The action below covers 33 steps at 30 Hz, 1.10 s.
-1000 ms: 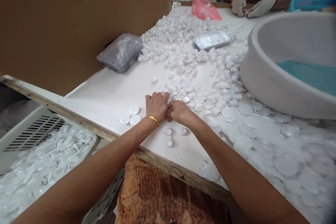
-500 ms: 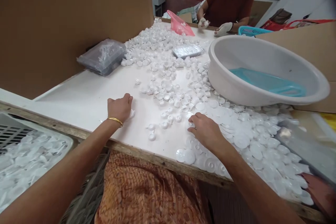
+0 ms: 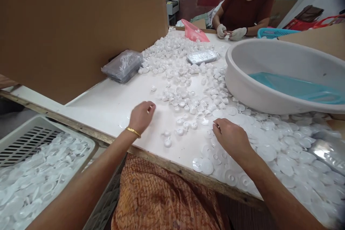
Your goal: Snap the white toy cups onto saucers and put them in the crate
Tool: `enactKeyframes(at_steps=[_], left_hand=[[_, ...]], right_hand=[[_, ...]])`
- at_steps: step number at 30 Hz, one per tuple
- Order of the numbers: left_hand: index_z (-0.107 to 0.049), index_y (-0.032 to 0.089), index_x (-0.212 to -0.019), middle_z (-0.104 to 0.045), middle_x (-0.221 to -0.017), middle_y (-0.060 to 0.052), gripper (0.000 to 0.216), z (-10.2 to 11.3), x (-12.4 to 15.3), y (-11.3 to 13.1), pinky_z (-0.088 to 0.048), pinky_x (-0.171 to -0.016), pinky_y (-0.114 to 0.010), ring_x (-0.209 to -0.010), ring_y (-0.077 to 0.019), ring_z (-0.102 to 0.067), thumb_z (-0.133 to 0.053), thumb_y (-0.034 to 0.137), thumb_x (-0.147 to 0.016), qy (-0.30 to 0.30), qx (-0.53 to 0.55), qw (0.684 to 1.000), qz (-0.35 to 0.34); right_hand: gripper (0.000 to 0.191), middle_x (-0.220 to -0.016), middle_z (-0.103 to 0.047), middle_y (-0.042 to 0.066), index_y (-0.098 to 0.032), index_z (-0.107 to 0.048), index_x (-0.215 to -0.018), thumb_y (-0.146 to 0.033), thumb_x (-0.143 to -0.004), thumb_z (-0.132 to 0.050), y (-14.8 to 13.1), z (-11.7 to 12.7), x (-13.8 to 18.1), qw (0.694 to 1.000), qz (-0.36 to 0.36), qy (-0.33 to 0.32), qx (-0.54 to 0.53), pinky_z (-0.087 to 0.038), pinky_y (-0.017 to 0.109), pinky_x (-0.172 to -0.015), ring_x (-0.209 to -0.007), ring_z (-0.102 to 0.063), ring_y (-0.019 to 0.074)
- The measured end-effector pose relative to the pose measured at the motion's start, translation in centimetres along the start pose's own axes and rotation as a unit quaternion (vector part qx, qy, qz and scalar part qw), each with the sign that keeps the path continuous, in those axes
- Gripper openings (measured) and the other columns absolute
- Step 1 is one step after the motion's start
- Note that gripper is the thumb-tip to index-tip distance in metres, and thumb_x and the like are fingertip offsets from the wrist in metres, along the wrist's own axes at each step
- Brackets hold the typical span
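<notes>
My left hand (image 3: 141, 116), a gold bangle on its wrist, rests knuckles-up on a bare patch of the white table (image 3: 107, 104). Its fingers are curled with the tips pinched together, and what they hold is hidden. A few small white caps (image 3: 179, 131) lie loose just right of it. My right hand (image 3: 231, 138) lies over the edge of a spread of flat white discs (image 3: 269, 147), fingers bent down onto them. A dense pile of small caps (image 3: 185, 93) covers the table beyond both hands.
A large white basin (image 3: 242, 79) holding a teal tray (image 3: 296, 88) stands at right. A grey crate (image 3: 27, 140) of white pieces sits low left. A plastic bag (image 3: 122, 65), a cardboard wall (image 3: 81, 25) and a gloved co-worker (image 3: 231, 32) are farther off.
My hands, pressed together at the caps a second ago, have moved apart: the left to the bare table, the right onto the flat discs. The view has lifted.
</notes>
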<state>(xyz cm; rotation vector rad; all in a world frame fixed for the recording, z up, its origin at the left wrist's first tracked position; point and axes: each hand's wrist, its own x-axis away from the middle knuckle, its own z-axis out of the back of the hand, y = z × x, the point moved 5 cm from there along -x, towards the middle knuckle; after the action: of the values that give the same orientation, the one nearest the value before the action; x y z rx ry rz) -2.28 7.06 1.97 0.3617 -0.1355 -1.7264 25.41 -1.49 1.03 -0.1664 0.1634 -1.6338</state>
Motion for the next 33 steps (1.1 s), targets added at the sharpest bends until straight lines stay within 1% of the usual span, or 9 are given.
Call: enactKeyframes(at_steps=[4, 8, 11, 15, 18, 21, 25, 28, 33], left_hand=[[-0.060, 0.024, -0.102, -0.057, -0.089, -0.002, 0.024, -3.1, 0.0, 3.3, -0.042, -0.073, -0.027, -0.078, -0.0142, -0.055, -0.051, 0.030, -0.080, -0.053, 0.111, 0.991, -0.060], [-0.059, 0.027, -0.105, -0.054, -0.092, -0.003, 0.029, -5.3, -1.4, 5.5, -0.042, -0.078, -0.030, -0.092, -0.0184, -0.052, -0.054, 0.022, -0.077, -0.066, 0.079, 0.989, -0.103], [-0.060, 0.026, -0.098, -0.054, -0.090, -0.004, 0.023, -5.2, -0.8, 5.2, -0.043, -0.075, -0.030, -0.092, -0.0196, -0.052, -0.053, 0.021, -0.077, -0.078, 0.054, 0.990, -0.104], [-0.059, 0.027, -0.101, -0.053, -0.088, -0.002, 0.026, -3.8, 1.4, 2.9, -0.044, -0.071, -0.029, -0.084, -0.0172, -0.054, -0.055, 0.022, -0.075, -0.083, 0.083, 0.991, -0.066], [-0.055, 0.026, -0.109, -0.053, -0.092, -0.002, 0.035, -3.0, 2.5, 1.4, -0.044, -0.076, -0.029, -0.086, -0.0167, -0.054, -0.055, 0.021, -0.075, -0.061, 0.092, 0.992, -0.066], [-0.054, 0.023, -0.111, -0.054, -0.093, -0.004, 0.035, -2.9, 2.7, 0.3, -0.043, -0.078, -0.031, -0.087, -0.0178, -0.054, -0.052, 0.018, -0.076, -0.052, 0.063, 0.994, -0.070], [-0.055, 0.021, -0.109, -0.054, -0.091, -0.005, 0.031, -2.6, 2.5, -0.9, -0.044, -0.076, -0.031, -0.084, -0.0175, -0.055, -0.049, 0.019, -0.078, -0.046, 0.048, 0.996, -0.058], [-0.059, 0.021, -0.103, -0.056, -0.089, -0.004, 0.026, -2.3, 2.5, -1.1, -0.044, -0.072, -0.028, -0.078, -0.0152, -0.055, -0.046, 0.021, -0.081, -0.040, 0.074, 0.996, -0.039], [-0.060, 0.022, -0.091, -0.062, -0.081, -0.002, 0.022, -2.9, 1.6, 0.5, -0.040, -0.066, -0.025, -0.074, -0.0145, -0.056, -0.040, 0.027, -0.085, -0.068, 0.130, 0.989, 0.012]], right_hand=[[0.016, -0.083, -0.064, 0.003, -0.019, -0.059, -0.088, -0.026, -0.083, -0.046, -1.5, 1.1, -1.2, 0.981, -0.003, 0.058, -0.183, -0.043, 0.027, -0.067, -0.072, -0.060, 0.0153], [0.016, -0.077, -0.060, 0.000, -0.020, -0.056, -0.095, -0.025, -0.081, -0.048, -4.0, -0.2, -2.7, 0.919, -0.036, -0.021, -0.393, -0.049, 0.023, -0.060, -0.065, -0.063, 0.0121], [0.017, -0.075, -0.059, -0.001, -0.020, -0.054, -0.096, -0.019, -0.080, -0.049, -5.6, -1.2, -3.8, 0.879, -0.058, -0.061, -0.469, -0.051, 0.020, -0.058, -0.062, -0.064, 0.0100], [0.016, -0.073, -0.062, 0.000, -0.019, -0.054, -0.093, -0.012, -0.078, -0.050, -7.8, -2.7, -5.2, 0.860, -0.061, -0.130, -0.489, -0.052, 0.020, -0.055, -0.057, -0.063, 0.0098], [0.017, -0.064, -0.062, 0.000, -0.018, -0.055, -0.091, -0.010, -0.076, -0.052, -9.7, -3.4, -6.2, 0.867, -0.040, -0.174, -0.465, -0.049, 0.019, -0.049, -0.055, -0.063, 0.0111], [0.020, -0.057, -0.062, -0.001, -0.018, -0.056, -0.091, -0.009, -0.073, -0.054, -11.0, -4.2, -7.0, 0.876, -0.033, -0.199, -0.438, -0.045, 0.017, -0.046, -0.057, -0.062, 0.0125], [0.020, -0.055, -0.061, -0.001, -0.017, -0.055, -0.088, -0.008, -0.070, -0.058, -11.9, -5.8, -7.8, 0.857, -0.056, -0.230, -0.458, -0.047, 0.018, -0.047, -0.054, -0.062, 0.0125], [0.020, -0.057, -0.061, 0.000, -0.016, -0.055, -0.088, -0.008, -0.070, -0.060, -12.2, -6.6, -8.2, 0.853, -0.066, -0.241, -0.458, -0.049, 0.020, -0.049, -0.052, -0.063, 0.0125], [0.019, -0.058, -0.063, 0.001, -0.016, -0.054, -0.086, -0.008, -0.070, -0.061, -12.3, -6.3, -8.3, 0.857, -0.079, -0.259, -0.439, -0.048, 0.019, -0.046, -0.051, -0.063, 0.0137]])
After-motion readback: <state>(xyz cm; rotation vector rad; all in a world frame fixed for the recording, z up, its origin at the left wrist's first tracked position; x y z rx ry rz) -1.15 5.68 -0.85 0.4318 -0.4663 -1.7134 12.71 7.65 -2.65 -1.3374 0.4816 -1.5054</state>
